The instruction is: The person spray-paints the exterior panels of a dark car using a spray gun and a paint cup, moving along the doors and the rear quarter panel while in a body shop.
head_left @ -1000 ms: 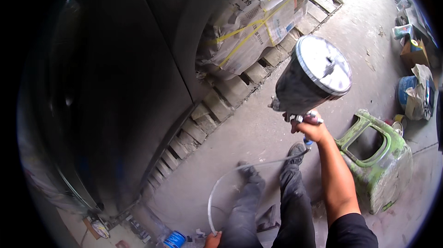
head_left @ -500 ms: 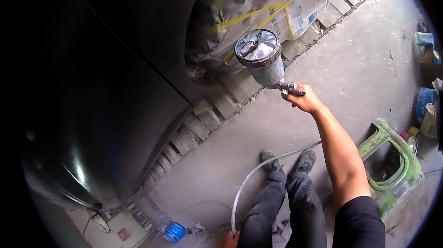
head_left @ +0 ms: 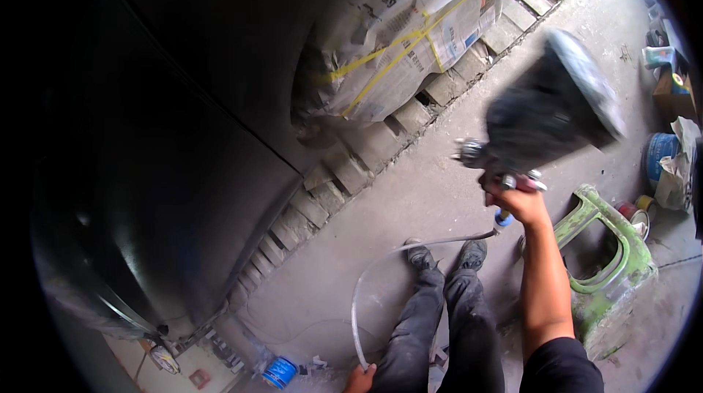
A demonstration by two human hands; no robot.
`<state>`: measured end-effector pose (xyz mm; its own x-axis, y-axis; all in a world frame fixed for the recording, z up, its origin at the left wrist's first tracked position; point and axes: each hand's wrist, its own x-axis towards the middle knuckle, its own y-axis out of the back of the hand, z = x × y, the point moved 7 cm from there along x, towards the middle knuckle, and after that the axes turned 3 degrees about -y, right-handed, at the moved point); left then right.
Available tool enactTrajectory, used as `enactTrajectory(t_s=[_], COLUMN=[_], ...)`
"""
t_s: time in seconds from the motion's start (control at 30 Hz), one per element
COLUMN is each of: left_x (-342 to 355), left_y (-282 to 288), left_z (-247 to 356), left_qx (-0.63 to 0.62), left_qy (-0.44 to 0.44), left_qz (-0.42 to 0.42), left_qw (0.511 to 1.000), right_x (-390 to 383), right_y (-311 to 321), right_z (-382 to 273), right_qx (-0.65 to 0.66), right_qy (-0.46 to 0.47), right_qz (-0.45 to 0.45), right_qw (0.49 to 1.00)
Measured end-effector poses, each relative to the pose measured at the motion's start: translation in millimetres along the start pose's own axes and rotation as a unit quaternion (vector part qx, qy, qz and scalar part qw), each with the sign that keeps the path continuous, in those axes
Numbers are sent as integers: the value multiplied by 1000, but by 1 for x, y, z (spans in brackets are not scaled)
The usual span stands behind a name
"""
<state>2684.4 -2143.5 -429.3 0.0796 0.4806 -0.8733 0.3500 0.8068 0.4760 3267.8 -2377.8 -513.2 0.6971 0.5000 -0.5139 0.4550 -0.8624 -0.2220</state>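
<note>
My right hand [head_left: 518, 199] is closed around the handle of a spray gun [head_left: 476, 153]. The gun's large paint cup [head_left: 538, 111] is tilted to the right and smeared by motion. From the bottom of the grip an air hose [head_left: 410, 248] loops leftward and down. At the lower edge my left hand [head_left: 360, 378] grips that hose beside my leg. On the left a dark, glossy car body panel [head_left: 168, 173] curves past. Its wheel is wrapped in newspaper [head_left: 410, 49] with yellow tape. The gun is apart from the panel, over the floor.
A green plastic stool [head_left: 611, 268] lies on its side at right. Beyond it are a blue bucket [head_left: 659, 159] and several small cans. A slatted floor channel [head_left: 359, 159] runs under the car's edge. A blue can [head_left: 279, 372] stands at lower left.
My right hand has swung the spray gun rightward and nearer, away from the wrapped wheel, turning it so the cup tips right. My left hand still holds the hose, slightly further left.
</note>
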Motion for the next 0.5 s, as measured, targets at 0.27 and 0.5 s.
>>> enactTrajectory(t_s=[0.27,0.5], left_x=[-29,-35], left_y=[6,-6], left_z=[12,-13], left_qx=[10,34], left_qy=[-15,-11], left_qz=[3,-22], left_qw=[1000,999], right_x=[-108,-84], right_y=[31,-91], right_z=[62,51], right_qx=[-407,-359], right_qy=[187,294], right_qz=[258,52], right_qw=[856,884])
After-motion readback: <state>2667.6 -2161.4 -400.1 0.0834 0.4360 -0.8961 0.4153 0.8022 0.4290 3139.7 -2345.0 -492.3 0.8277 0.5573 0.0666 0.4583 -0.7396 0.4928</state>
